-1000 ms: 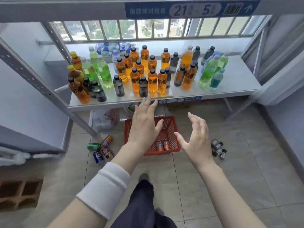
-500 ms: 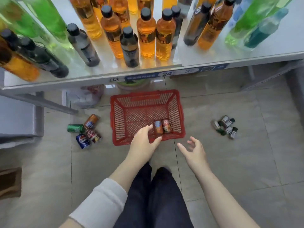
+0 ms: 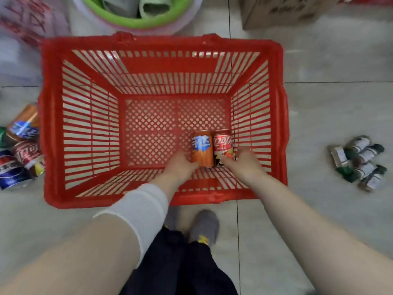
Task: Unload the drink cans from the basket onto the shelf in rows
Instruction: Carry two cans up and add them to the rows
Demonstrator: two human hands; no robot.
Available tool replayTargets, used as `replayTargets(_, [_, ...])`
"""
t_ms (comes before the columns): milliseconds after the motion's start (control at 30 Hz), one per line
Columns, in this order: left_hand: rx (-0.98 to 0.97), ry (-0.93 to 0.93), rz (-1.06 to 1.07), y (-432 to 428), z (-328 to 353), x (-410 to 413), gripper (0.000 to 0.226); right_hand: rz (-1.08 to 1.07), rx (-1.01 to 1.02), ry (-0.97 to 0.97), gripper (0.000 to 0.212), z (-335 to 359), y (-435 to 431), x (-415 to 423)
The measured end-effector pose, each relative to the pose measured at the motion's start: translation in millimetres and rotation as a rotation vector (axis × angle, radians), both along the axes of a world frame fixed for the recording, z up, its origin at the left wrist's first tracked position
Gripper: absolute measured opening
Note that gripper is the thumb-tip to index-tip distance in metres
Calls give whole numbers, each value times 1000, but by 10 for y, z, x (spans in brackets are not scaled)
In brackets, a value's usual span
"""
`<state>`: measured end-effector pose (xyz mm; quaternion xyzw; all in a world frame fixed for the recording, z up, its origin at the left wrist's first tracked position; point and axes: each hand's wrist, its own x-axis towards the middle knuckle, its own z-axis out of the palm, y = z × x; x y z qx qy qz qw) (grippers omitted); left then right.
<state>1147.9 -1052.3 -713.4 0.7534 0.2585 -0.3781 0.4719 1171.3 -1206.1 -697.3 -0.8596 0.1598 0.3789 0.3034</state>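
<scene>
Two cans, orange (image 3: 203, 149) touching left hand (image 3: 180, 166), red (image 3: 223, 143) touching right hand (image 3: 244, 163) (in basket (image 3: 161, 44))

The fingertips of the left hand (image 3: 180, 166) are hidden behind the near end of the orange can (image 3: 203, 149), and those of the right hand (image 3: 244, 161) behind the red can (image 3: 223, 144), so neither grip can be judged. The top edge cuts off the green tub (image 3: 138, 22) and the cardboard box (image 3: 285, 11); the left edge cuts the blue can (image 3: 9, 173). The plastic bag (image 3: 23, 24), upper left, is blurred, its red print unreadable. Labels on the small bottles (image 3: 359, 162) at right are too small to read
</scene>
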Motion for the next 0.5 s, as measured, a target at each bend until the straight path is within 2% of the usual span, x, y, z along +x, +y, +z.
replayTargets(100, [-15, 27, 12, -3, -590, 83, 31, 112, -84, 0, 34, -578, 21, 75])
replayTargets(200, [-95, 23, 74, -13, -935, 197, 39, 129, -200, 11, 40, -919, 48, 193])
replayTargets(400, [-155, 71, 147, -10, -1183, 261, 58, 270, -313, 46, 50, -1117, 92, 236])
replayTargets(500, [-181, 120, 161, 40, -1184, 287, 56, 274, -357, 133, 60, -1241, 108, 215])
